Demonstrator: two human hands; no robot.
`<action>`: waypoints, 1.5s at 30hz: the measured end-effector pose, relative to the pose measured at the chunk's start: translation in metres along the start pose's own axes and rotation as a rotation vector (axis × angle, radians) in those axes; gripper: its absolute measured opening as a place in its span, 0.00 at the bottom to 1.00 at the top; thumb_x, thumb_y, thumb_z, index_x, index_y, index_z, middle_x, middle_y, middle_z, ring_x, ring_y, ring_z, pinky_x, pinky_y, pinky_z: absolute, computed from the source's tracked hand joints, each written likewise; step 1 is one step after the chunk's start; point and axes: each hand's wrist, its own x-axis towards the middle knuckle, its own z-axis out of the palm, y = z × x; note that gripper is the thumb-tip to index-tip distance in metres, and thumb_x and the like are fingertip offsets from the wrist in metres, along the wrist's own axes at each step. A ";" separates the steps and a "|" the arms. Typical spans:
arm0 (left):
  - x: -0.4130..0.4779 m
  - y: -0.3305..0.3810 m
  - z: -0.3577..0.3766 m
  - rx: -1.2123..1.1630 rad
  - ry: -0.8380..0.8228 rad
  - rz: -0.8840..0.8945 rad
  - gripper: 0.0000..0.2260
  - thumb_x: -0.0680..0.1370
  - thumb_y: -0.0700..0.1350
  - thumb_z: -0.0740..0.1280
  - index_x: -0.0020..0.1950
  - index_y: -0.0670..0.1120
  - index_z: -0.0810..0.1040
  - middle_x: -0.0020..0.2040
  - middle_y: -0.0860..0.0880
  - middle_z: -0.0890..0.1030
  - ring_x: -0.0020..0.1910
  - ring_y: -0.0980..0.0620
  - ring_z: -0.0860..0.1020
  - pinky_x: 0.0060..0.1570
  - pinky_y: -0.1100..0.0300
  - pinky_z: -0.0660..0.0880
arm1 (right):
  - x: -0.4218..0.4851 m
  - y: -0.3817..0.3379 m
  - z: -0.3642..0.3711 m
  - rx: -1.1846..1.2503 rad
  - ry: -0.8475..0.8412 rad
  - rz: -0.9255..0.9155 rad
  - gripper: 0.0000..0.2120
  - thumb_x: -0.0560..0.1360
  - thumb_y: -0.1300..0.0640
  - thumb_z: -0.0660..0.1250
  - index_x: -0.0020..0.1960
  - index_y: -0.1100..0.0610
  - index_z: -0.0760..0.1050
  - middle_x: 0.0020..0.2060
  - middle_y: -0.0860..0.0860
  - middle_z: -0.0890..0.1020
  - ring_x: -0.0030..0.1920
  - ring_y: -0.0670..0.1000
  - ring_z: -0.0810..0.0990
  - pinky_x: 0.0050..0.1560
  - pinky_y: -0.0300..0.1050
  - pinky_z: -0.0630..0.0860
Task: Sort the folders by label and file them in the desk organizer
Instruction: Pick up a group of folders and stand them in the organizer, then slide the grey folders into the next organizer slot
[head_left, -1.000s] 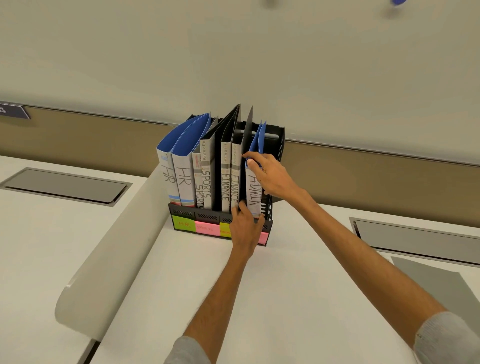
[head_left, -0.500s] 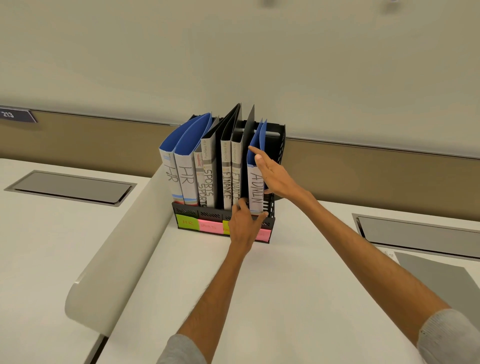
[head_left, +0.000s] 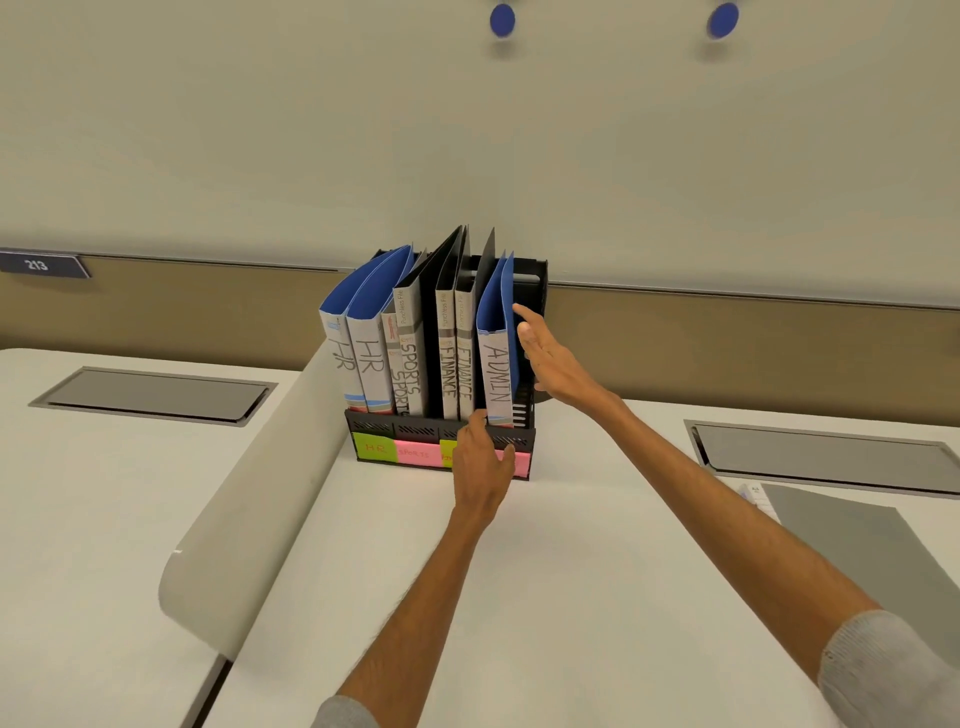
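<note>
A black desk organizer (head_left: 384, 428) stands on the white desk against the wall, with green and pink sticky labels along its front. Upright in it, left to right, are two HR folders (head_left: 363, 358), two SPORTS folders (head_left: 410, 364), two FINANCE folders (head_left: 456, 364) and a blue ADMIN folder (head_left: 496, 374). My right hand (head_left: 553, 364) is flat with fingers spread, beside the right face of the ADMIN folder. My left hand (head_left: 480, 465) rests on the organizer's front edge, its fingertips at the foot of the ADMIN folder, covering part of the labels.
A curved white divider (head_left: 244, 514) runs along the desk left of the organizer. Grey recessed hatches (head_left: 156, 395) (head_left: 826, 452) sit at left and right. A grey folder (head_left: 872, 551) lies at the right edge of the desk. Two blue dots (head_left: 502, 20) mark the wall.
My right hand has let go of the top of the ADMIN folder and opened, sliding to its right side. My left hand stays at the organizer's front. The camera tilted up slightly.
</note>
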 end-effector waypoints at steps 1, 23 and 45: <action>-0.004 0.002 -0.002 0.013 -0.002 0.002 0.27 0.74 0.42 0.71 0.70 0.44 0.65 0.62 0.44 0.76 0.61 0.45 0.72 0.57 0.53 0.71 | -0.005 0.000 -0.002 0.000 0.007 0.004 0.23 0.84 0.45 0.45 0.78 0.46 0.50 0.77 0.53 0.59 0.73 0.60 0.65 0.68 0.61 0.68; -0.134 0.113 0.090 -0.011 -0.353 0.091 0.14 0.75 0.38 0.64 0.61 0.44 0.75 0.59 0.48 0.79 0.57 0.49 0.77 0.52 0.61 0.69 | -0.219 0.134 -0.126 -0.120 0.215 0.460 0.23 0.82 0.46 0.54 0.62 0.65 0.72 0.62 0.62 0.77 0.59 0.61 0.77 0.57 0.53 0.72; -0.222 0.198 0.208 0.215 -0.767 -0.050 0.33 0.76 0.65 0.62 0.67 0.39 0.69 0.67 0.41 0.72 0.65 0.43 0.72 0.61 0.49 0.72 | -0.383 0.261 -0.208 -0.197 0.275 0.875 0.25 0.81 0.50 0.60 0.73 0.62 0.64 0.71 0.61 0.68 0.69 0.60 0.70 0.71 0.52 0.66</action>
